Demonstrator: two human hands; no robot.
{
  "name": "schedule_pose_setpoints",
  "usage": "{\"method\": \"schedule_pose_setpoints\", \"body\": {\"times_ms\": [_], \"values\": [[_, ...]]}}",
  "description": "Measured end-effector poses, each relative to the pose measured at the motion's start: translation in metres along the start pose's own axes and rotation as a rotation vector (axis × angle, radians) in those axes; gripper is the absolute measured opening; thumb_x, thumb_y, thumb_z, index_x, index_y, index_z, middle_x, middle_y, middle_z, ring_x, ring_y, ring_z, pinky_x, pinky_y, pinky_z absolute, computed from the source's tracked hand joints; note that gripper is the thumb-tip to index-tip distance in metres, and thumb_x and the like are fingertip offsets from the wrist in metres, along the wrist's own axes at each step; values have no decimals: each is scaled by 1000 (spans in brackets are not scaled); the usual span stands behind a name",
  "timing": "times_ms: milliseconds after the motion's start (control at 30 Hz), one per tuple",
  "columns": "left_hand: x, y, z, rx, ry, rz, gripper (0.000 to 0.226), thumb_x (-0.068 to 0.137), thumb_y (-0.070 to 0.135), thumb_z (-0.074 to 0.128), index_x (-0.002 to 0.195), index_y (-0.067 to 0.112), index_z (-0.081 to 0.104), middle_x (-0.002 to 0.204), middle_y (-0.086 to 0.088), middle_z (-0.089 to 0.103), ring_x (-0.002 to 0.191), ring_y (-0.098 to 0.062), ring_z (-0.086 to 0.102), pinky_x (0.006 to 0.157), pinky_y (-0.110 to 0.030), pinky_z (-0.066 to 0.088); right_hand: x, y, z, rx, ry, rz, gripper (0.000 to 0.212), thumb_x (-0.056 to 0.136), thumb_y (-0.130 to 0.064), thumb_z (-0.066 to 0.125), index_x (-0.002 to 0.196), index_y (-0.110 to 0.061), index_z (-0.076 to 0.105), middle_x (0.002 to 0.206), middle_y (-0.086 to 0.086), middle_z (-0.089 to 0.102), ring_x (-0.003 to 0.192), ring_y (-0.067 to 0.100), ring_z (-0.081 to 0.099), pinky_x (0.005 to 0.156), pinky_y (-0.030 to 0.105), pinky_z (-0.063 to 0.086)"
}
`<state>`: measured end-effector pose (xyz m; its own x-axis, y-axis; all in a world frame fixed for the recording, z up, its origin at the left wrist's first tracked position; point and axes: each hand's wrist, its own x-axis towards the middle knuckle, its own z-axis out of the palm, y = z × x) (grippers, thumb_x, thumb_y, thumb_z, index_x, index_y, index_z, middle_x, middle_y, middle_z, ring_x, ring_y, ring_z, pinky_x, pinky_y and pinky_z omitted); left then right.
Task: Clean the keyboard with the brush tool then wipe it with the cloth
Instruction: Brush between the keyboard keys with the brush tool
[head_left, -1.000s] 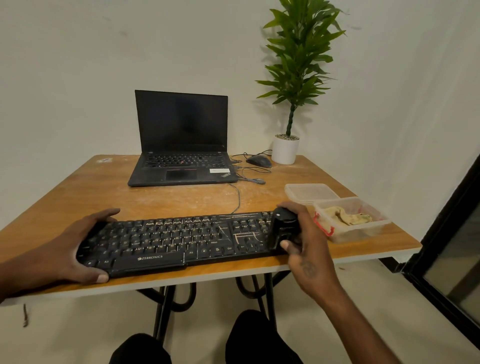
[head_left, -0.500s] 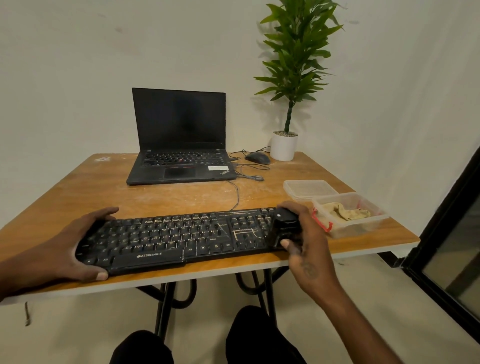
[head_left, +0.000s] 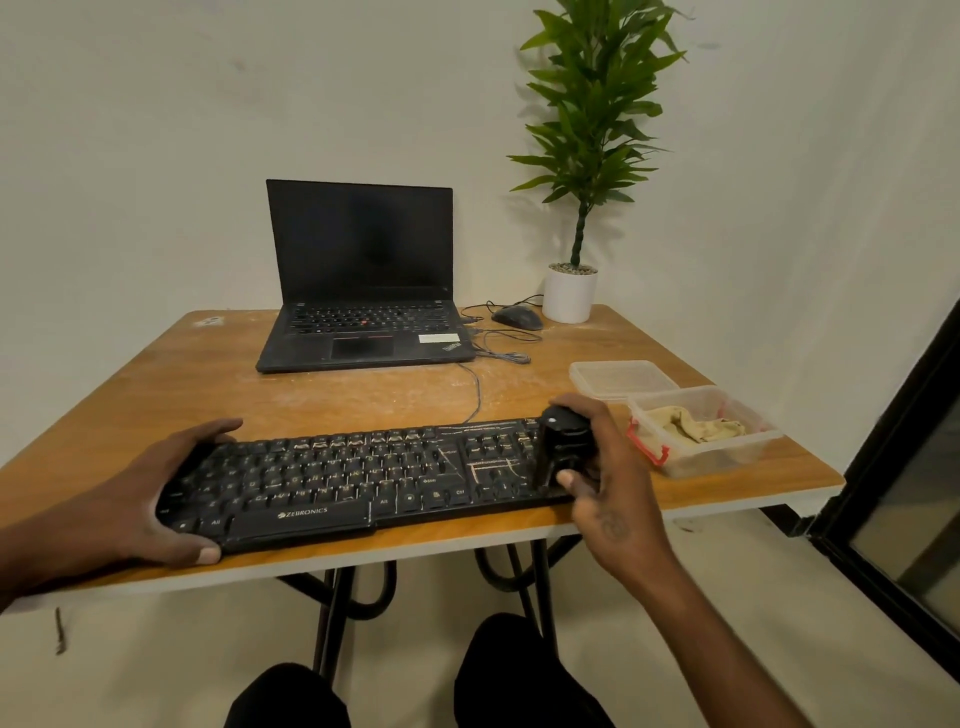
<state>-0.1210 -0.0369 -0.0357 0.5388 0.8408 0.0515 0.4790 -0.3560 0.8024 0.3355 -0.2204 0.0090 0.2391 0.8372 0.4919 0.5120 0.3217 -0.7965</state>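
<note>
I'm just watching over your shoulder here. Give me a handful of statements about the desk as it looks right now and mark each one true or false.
1. The right hand grips the black brush tool at the right end of the keyboard. True.
2. The left hand lies flat on the laptop. False: it holds the keyboard's left end.
3. The cloth sits inside the clear plastic container. True.
4. The laptop screen shows a bright picture. False: it is dark.
5. The potted plant stands at the table's far right corner, beside the mouse. True.
</note>
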Motion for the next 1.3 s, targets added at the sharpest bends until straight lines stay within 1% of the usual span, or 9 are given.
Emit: {"method": "schedule_pose_setpoints", "body": {"times_ms": [167, 333, 433, 533, 667, 800, 967, 1167, 1300], "values": [[-2, 7, 3, -8, 3, -13, 141, 37, 58, 107, 158, 55, 35, 150, 4, 52, 131, -28, 57, 105, -57, 50, 5, 10, -17, 3, 162, 18, 87, 75, 30, 51, 126, -40, 51, 116, -18, 61, 107, -3, 59, 77, 8, 49], [-1, 7, 1, 9, -28, -2, 142, 35, 58, 107, 157, 56, 35, 150, 4, 52, 131, -28, 57, 104, -56, 52, 0, -2, 16, -18, 4, -42, 97, 69, 33, 46, 124, -47, 51, 110, -27, 59, 105, 0, 60, 78, 25, 59], [-2, 10, 2, 30, -10, -3, 139, 36, 63, 105, 156, 60, 34, 151, 9, 50, 131, -23, 57, 104, -53, 52, 5, 1, 4, -9, 1, 11, 99, 75, 31, 49, 120, -57, 49, 111, -26, 59, 105, -7, 59, 71, 14, 55], [-4, 12, 4, 23, -1, -4, 139, 36, 65, 104, 156, 60, 33, 151, 10, 50, 132, -22, 56, 106, -53, 51, 7, 8, -17, -57, 129, 30, 93, 75, 29, 53, 121, -52, 48, 114, -24, 58, 106, -11, 55, 74, 5, 47], [-3, 11, 2, 19, -23, -4, 141, 35, 62, 105, 156, 59, 34, 150, 7, 51, 132, -25, 57, 104, -54, 51, 8, 5, 1, -112, 111, 25, 97, 69, 31, 51, 119, -53, 48, 115, -14, 58, 103, -12, 54, 72, 6, 49], [-4, 12, 3, 26, -17, -5, 140, 35, 63, 105, 156, 60, 34, 151, 10, 50, 132, -22, 56, 104, -53, 52, 13, 4, 12, -67, 36, 25, 97, 75, 29, 50, 122, -56, 48, 110, -28, 56, 103, -10, 57, 71, 22, 59], [-6, 13, 3, 11, -3, -7, 139, 36, 62, 106, 156, 59, 35, 152, 10, 50, 134, -23, 55, 107, -54, 48, 19, 10, -11, -58, 141, 54, 92, 76, 28, 52, 120, -53, 47, 117, -20, 55, 105, -9, 56, 68, 10, 52], [-5, 12, 2, 17, -10, -2, 139, 36, 63, 105, 156, 59, 35, 152, 9, 50, 133, -25, 55, 105, -55, 49, 18, 4, 12, -71, -45, -17, 94, 74, 28, 50, 122, -52, 49, 115, -13, 58, 100, -3, 60, 69, 18, 56], [-5, 13, 3, 29, -4, -11, 138, 38, 62, 105, 156, 60, 34, 152, 11, 49, 134, -23, 54, 107, -54, 48, 21, 13, -19, -100, 105, 52, 87, 78, 25, 54, 121, -51, 48, 117, -13, 59, 101, -6, 57, 69, 7, 49]]}}
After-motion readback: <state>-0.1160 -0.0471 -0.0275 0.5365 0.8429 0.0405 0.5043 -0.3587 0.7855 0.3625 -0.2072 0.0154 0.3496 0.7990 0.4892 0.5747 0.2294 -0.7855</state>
